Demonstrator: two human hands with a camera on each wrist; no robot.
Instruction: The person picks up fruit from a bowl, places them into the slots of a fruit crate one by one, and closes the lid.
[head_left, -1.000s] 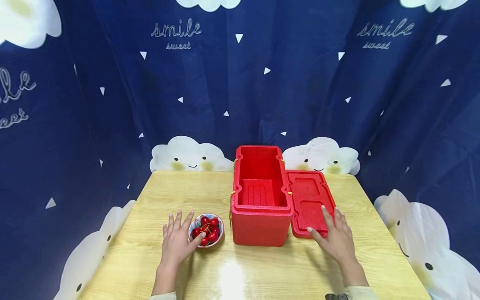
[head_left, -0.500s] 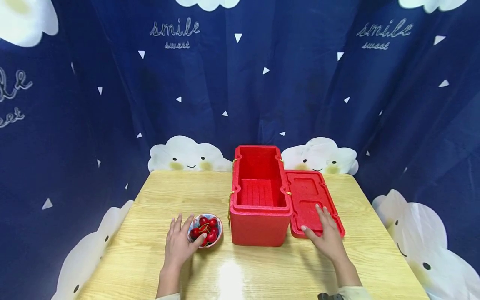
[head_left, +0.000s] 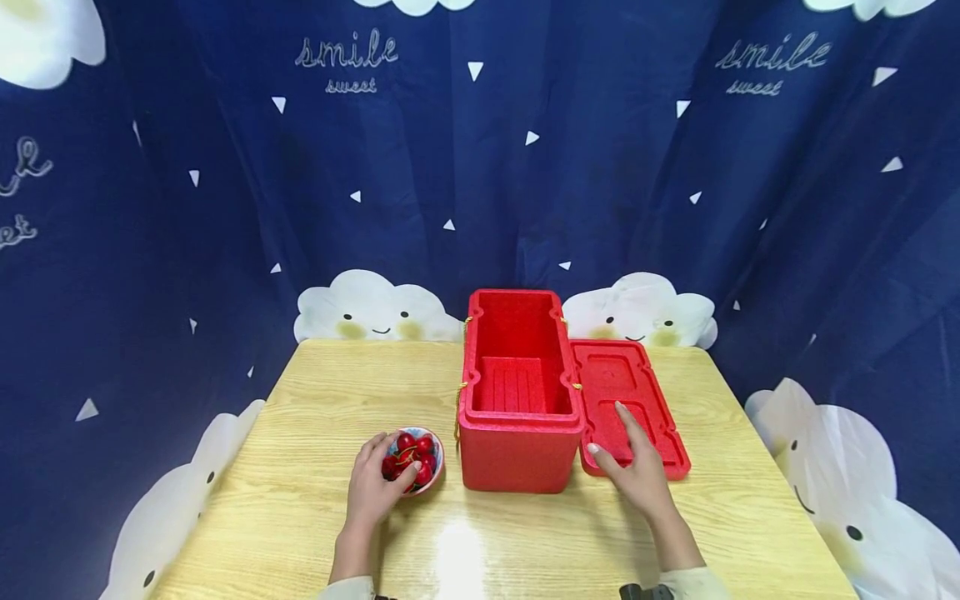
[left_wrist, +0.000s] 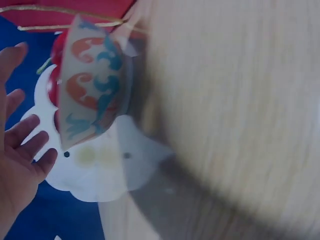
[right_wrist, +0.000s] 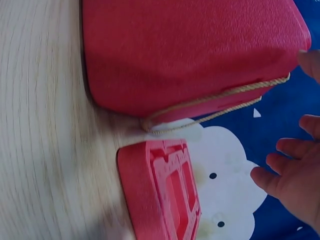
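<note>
A small bowl [left_wrist: 97, 87] with an orange and teal pattern holds several red cherries [head_left: 424, 444]. Over the left part of its rim hovers my left hand [head_left: 372, 490], thumb and fingers apart and loosely bent. In the left wrist view those fingers [left_wrist: 30, 142] show above rim height with a gap to the bowl. A red foam cooler box [head_left: 517, 460] stands uncovered at the centre, its inside bare. Beside it lies its red lid [head_left: 611, 377], recessed side up. My right hand [head_left: 647, 485] hangs above the lid's near end, fingers extended, holding nothing.
Thin gold cords [right_wrist: 225, 93] run along the box's sides. Everything stands on a light wooden table [head_left: 360, 379]. Behind it hangs a dark blue curtain [head_left: 420, 150] with white clouds and triangles.
My left hand has shifted right, closer over the bowl, with its fingers drawn in more. My right hand has moved left toward the box. Bowl, box and lid have stayed in place.
</note>
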